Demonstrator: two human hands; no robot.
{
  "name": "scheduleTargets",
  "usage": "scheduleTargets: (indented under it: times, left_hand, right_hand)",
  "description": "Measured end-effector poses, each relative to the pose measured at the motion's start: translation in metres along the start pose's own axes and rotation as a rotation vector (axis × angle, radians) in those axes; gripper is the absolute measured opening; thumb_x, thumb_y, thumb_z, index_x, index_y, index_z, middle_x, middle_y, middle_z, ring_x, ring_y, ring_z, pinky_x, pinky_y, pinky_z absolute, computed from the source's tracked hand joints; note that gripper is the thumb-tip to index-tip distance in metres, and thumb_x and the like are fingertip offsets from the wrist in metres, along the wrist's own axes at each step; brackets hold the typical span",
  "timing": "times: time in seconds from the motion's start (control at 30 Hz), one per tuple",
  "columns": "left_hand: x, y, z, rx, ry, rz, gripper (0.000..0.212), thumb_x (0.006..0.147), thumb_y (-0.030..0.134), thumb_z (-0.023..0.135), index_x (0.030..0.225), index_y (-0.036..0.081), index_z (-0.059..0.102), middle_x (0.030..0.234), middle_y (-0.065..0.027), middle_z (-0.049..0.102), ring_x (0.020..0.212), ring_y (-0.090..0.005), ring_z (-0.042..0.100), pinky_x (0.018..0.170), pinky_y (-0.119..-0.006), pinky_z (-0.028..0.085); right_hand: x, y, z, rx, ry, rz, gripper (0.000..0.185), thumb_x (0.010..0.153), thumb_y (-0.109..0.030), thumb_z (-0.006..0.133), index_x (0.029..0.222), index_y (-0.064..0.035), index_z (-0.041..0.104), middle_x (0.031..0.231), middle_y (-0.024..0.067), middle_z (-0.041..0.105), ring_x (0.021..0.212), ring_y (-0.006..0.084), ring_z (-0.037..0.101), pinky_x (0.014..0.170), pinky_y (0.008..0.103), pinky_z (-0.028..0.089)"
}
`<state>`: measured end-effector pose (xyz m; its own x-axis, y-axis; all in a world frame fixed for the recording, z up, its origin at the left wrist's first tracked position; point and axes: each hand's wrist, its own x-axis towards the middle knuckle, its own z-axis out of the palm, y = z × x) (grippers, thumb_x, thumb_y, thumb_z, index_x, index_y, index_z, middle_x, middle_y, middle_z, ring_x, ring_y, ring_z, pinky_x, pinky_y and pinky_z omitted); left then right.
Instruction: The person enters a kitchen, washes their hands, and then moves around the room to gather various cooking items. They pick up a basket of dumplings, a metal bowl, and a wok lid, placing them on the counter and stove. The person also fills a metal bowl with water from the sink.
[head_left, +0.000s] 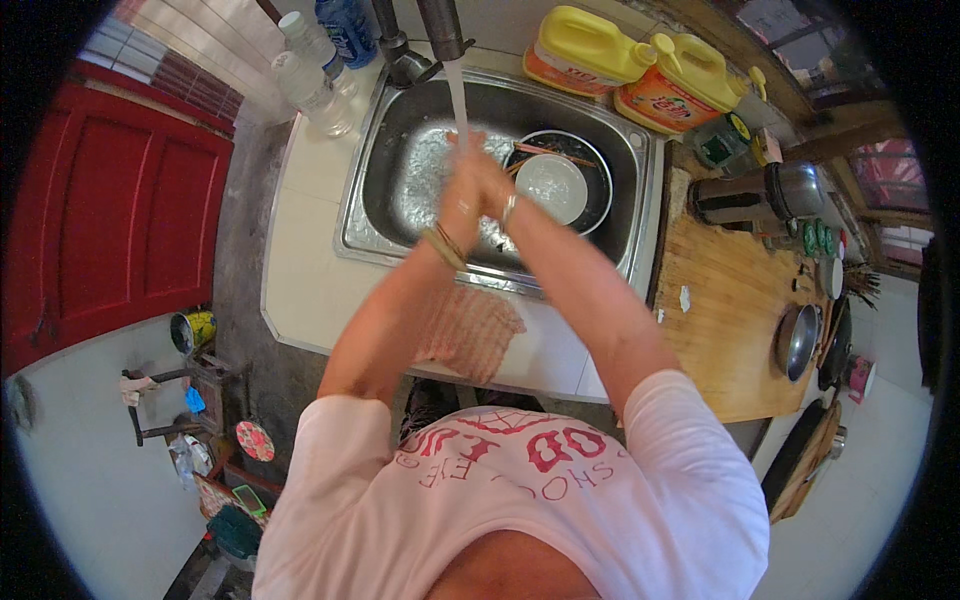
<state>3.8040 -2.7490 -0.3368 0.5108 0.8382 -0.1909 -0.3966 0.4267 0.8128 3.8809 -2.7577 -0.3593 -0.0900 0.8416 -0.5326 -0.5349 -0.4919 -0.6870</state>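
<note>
My left hand (459, 201) and my right hand (489, 178) are pressed together over the sink basin (409, 165), under running water (456, 94) from the faucet (442, 34). Both are blurred, and whether anything lies between them cannot be seen. A bangle circles my left wrist, and a pale band my right. Just right of my hands, a white bowl (553, 187) rests in a dark, white-rimmed basin (598, 180) inside the sink. Chopsticks (555, 152) lie across that basin behind the bowl. A checked cloth (476, 330) is spread on the counter before me.
Two yellow detergent jugs (589, 49) stand behind the sink, and plastic bottles (311, 94) at its left. To the right, a wooden board (720, 315) bears a metal pot (742, 199) and a metal bowl (799, 341). A red door (135, 217) is at far left.
</note>
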Motion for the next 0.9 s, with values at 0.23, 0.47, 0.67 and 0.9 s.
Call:
scheduleTargets:
  times: [0.23, 0.47, 0.67, 0.9]
  left_hand:
    - [-0.006, 0.016, -0.013, -0.010, -0.392, -0.217, 0.038, 0.090, 0.030, 0.046, 0.114, 0.000, 0.048, 0.117, -0.0115, 0.046, 0.108, -0.0189, 0.047, 0.087, -0.030, 0.043]
    - [-0.002, 0.004, 0.003, -0.294, -0.185, 0.014, 0.031, 0.087, 0.024, 0.045, 0.072, 0.000, 0.057, 0.076, -0.0148, 0.060, 0.083, -0.0224, 0.057, 0.080, -0.030, 0.044]
    - [0.004, -0.008, 0.020, -0.445, 0.303, 0.073, 0.040, 0.094, 0.034, 0.034, 0.095, 0.002, 0.058, 0.115, -0.0173, 0.054, 0.108, -0.0270, 0.048, 0.095, -0.033, 0.035]
    - [0.012, -0.023, 0.023, 0.452, 0.263, 0.287, 0.052, 0.095, 0.040, 0.026, 0.121, 0.001, 0.047, 0.124, -0.0147, 0.048, 0.118, -0.0248, 0.041, 0.102, -0.034, 0.024]
  right_hand:
    - [-0.033, -0.036, -0.012, 0.059, -0.395, 0.096, 0.031, 0.086, -0.025, 0.050, 0.103, 0.0006, 0.055, 0.093, 0.0177, 0.058, 0.093, 0.0259, 0.056, 0.080, 0.0347, 0.043]
    - [-0.025, 0.004, -0.023, -1.076, 0.023, -1.115, 0.031, 0.087, -0.028, 0.043, 0.105, -0.0030, 0.047, 0.094, 0.0175, 0.056, 0.090, 0.0346, 0.054, 0.077, 0.0373, 0.044]
    - [-0.020, 0.000, -0.019, -0.678, -0.136, -0.619, 0.048, 0.092, -0.036, 0.033, 0.129, -0.0065, 0.034, 0.126, 0.0215, 0.042, 0.119, 0.0344, 0.038, 0.098, 0.0350, 0.029]
    - [-0.019, -0.001, 0.000, -0.145, 0.159, -0.184, 0.064, 0.089, -0.050, 0.035, 0.135, -0.0049, 0.030, 0.130, 0.0092, 0.040, 0.117, 0.0164, 0.037, 0.096, 0.0263, 0.028]
